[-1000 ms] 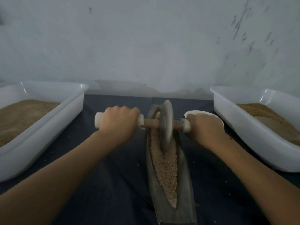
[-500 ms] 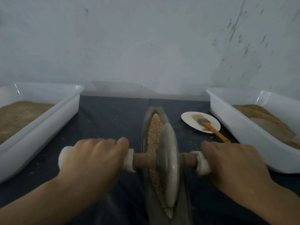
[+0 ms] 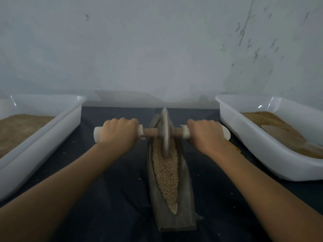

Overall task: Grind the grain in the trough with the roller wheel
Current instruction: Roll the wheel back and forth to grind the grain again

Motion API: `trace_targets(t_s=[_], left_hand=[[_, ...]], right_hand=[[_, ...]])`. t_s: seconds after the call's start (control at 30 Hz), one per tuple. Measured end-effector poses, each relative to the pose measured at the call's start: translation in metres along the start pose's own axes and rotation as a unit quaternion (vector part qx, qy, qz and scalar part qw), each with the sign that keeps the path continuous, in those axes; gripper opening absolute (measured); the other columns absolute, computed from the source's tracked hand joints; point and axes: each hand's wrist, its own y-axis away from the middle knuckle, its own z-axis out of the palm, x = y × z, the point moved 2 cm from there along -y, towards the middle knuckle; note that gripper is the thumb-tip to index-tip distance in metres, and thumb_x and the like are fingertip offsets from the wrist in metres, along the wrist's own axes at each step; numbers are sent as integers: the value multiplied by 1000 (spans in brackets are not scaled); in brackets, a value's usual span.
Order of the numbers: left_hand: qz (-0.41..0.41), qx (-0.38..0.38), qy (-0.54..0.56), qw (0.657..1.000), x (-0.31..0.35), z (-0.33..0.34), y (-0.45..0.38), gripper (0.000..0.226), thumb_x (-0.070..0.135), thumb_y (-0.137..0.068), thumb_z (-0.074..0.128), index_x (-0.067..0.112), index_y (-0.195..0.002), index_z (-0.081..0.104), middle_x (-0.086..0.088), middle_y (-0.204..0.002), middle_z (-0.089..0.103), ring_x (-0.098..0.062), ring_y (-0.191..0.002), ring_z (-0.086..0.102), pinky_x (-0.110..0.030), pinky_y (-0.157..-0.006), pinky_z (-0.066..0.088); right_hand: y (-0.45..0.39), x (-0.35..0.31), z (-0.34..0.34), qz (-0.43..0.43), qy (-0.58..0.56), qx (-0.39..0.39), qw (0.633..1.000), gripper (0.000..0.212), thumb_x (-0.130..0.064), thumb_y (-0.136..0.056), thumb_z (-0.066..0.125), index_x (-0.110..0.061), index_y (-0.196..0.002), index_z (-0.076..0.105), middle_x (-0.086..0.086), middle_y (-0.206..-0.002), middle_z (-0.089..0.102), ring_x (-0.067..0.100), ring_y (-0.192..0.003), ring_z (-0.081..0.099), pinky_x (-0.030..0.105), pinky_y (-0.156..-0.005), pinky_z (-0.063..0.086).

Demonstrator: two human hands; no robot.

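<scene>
At the far end of the boat-shaped trough, the roller wheel stood upright on its edge, its rim sunk into the grain that filled the channel. The trough lay lengthwise on the dark desk, pointing away from the person. A wooden axle ran through the wheel with a white handle at each end. The left hand had a closed grip around the left handle, fingers curled over the top; the right hand gripped the right handle the same way. A white tub of brown meal sat to the left, and another white tub to the right, holding similar meal and a pale scoop.
</scene>
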Motion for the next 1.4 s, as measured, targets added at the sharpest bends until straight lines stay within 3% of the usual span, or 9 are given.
trace_targets(t_s=[0.2, 0.3, 0.37, 0.5, 0.83, 0.93, 1.03, 1.2, 1.4], left_hand=[[139, 70, 6, 988, 0, -43, 87, 54, 31, -59, 80, 28, -71, 27, 12, -55, 32, -14, -42, 31, -22, -44, 15], [127, 65, 0, 990, -4, -52, 98, 68, 29, -45, 86, 27, -67, 21, 12, -50, 22, -10, -35, 17, -17, -49, 3], [92, 34, -65, 993, 2, -40, 83, 61, 38, -60, 77, 30, -67, 17, 10, -51, 27, -7, -40, 19, -22, -46, 8], [31, 17, -36, 999, 5, -9, 20, 26, 35, -81, 59, 27, -80, 34, 4, -80, 60, -22, -71, 60, -32, -57, 32], [50, -31, 10, 998, -2, -20, 50, 32, 37, -83, 57, 32, -82, 26, 9, -79, 55, -14, -62, 43, -31, -58, 29], [148, 28, -3, 989, 2, -50, 91, 56, 39, -63, 75, 34, -77, 21, 11, -59, 34, -9, -49, 31, -27, -46, 19], [169, 99, 1, 981, 4, -69, 103, 70, 29, -30, 88, 26, -69, 29, 11, -50, 28, -11, -40, 21, -18, -51, 0], [88, 25, -62, 994, 9, -29, 49, 32, 36, -79, 63, 28, -80, 32, 7, -74, 57, -18, -60, 51, -29, -54, 29], [25, -28, 11, 999, 0, 0, -12, 14, 33, -85, 57, 27, -84, 44, 6, -72, 48, -19, -63, 44, -33, -60, 35]], right_hand=[[95, 0, -56, -85, -28, 56, 994, 47, -31, -47, 85, -27, -67, 43, -7, -50, 45, 12, -40, 36, 19, -37, 21], [110, 3, -63, -96, -59, 7, 994, 48, -40, -44, 83, -30, -68, 43, -11, -49, 40, 7, -38, 35, 22, -35, 31], [95, 1, -47, -75, -20, -46, 996, 40, -48, -63, 75, -33, -74, 40, -10, -58, 47, 8, -49, 45, 24, -42, 31], [36, 1, -8, 6, -11, -29, 1000, 28, -46, -81, 61, -26, -82, 42, -1, -74, 59, 24, -67, 57, 29, -50, 30], [57, -7, -31, -28, 20, 8, 999, 36, -41, -69, 74, -28, -77, 42, -5, -62, 52, 17, -56, 53, 23, -42, 15], [99, -10, -63, -37, -35, -19, 998, 60, -47, -51, 82, -36, -70, 27, -13, -51, 35, 5, -44, 33, 20, -42, 12], [112, -6, -63, -21, -59, -115, 991, 45, -58, -72, 65, -39, -72, 24, -14, -63, 43, 1, -57, 41, 24, -49, 28], [70, -4, -32, -9, -39, -83, 996, 35, -51, -79, 60, -33, -74, 31, -6, -68, 50, 15, -66, 55, 28, -47, 27], [-4, -4, -2, 0, 3, -17, 1000, 26, -36, -83, 59, -24, -77, 36, 2, -77, 63, 27, -67, 58, 31, -50, 24]])
